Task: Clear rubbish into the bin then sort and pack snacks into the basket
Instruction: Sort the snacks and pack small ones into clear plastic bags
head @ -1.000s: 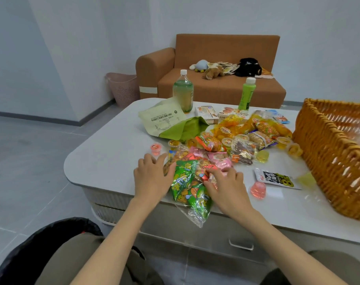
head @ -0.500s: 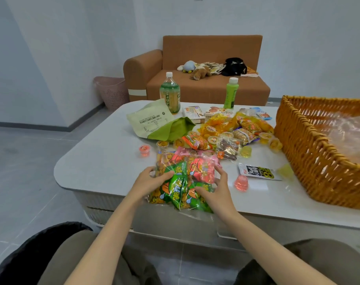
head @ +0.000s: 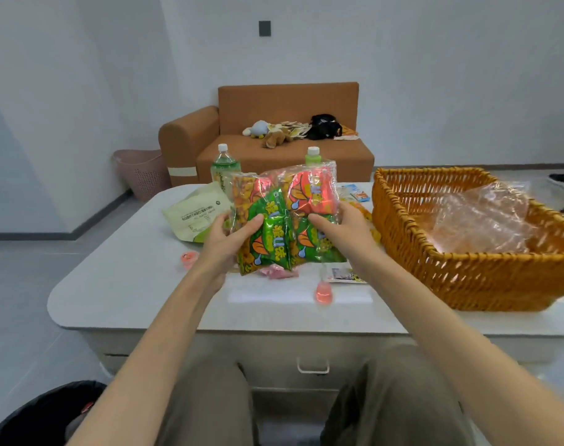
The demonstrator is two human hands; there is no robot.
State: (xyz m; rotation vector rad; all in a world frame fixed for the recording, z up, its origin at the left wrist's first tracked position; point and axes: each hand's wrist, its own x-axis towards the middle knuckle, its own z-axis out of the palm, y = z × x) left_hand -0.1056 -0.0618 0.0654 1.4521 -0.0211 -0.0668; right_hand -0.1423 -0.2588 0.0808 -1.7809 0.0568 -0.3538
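Note:
I hold a clear bag of green and red snack packets (head: pixel 283 220) upright above the white table (head: pixel 129 284). My left hand (head: pixel 224 243) grips its left side, thumb across the front. My right hand (head: pixel 341 230) grips its right side. The orange wicker basket (head: pixel 467 278) stands to the right on the table, with crumpled clear plastic (head: pixel 480 217) inside. A bin lined in black (head: pixel 36 416) sits on the floor at lower left. The held bag hides most of the other snacks.
On the table lie a pale green paper pouch (head: pixel 193 217), a red jelly cup (head: pixel 189 257), another red jelly cup (head: pixel 323 291), pink wrappers (head: pixel 279 272) and a flat packet (head: pixel 345 275). Two green bottles (head: pixel 222 165) stand behind. A sofa and pink laundry basket (head: pixel 143 172) are beyond.
Both hands gathered the bag of snack packets from the table and lifted it upright toward me. The camera view tilted up and shifted left of the basket.

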